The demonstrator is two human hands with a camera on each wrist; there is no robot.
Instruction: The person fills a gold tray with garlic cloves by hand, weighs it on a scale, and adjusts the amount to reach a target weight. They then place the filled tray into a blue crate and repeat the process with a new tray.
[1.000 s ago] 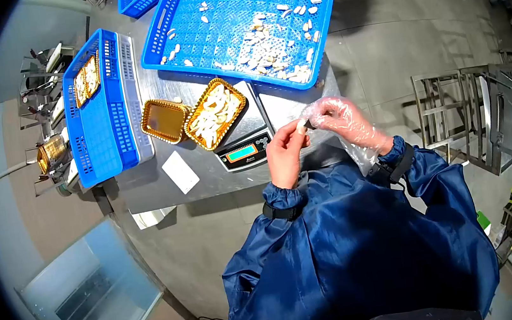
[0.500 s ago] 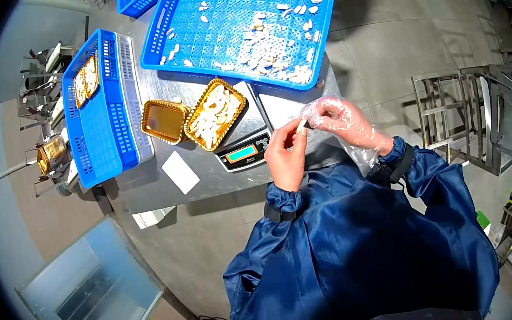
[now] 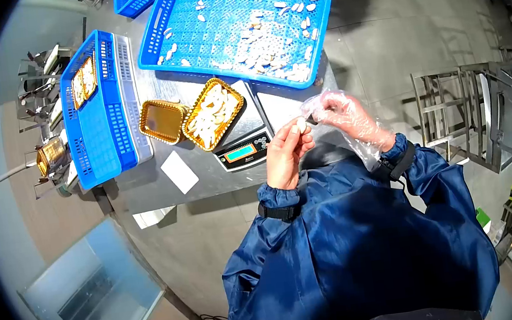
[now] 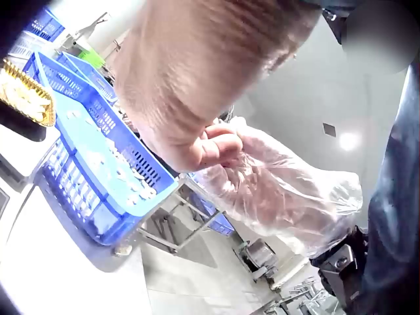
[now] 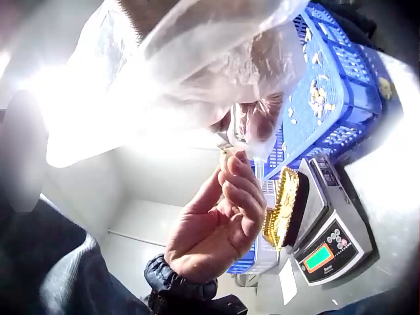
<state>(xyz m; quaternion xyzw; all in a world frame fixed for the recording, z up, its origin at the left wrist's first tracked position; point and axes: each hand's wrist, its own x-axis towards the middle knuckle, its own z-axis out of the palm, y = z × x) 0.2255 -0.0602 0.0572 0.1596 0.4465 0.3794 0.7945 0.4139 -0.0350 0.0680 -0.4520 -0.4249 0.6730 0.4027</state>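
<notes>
Pinching a pale piece (image 3: 301,125) between thumb and fingertips of the bare left hand (image 3: 284,161), near the edge of the metal table (image 3: 144,189). Gripping a small dark object (image 3: 310,119) in the curled fingers of the right hand (image 3: 346,117), inside a clear plastic glove (image 3: 367,154); too small to name, but just beside the pale piece.

Clearest from the right wrist: the pale piece at the left fingertips, just below the gloved thumb, with the left palm turned into sight. Hidden from the left wrist behind the bare hand itself; shown there instead, the glove's loose cuff, reaching to a black wristband (image 4: 338,262), and the slotted side of the blue basket (image 3: 210,44).

Laid out whole only in the head view: more pale pieces (image 3: 259,52) scattered over the basket floor, a filled gold tray (image 3: 198,143) on the scale (image 3: 247,151), a second gold tray (image 3: 163,121) just beside it, and a blue crate (image 3: 91,145) on the left. Visible from the right wrist as well: the scale's lit display (image 5: 319,258), bordered in orange, and a white card (image 3: 179,172).
</notes>
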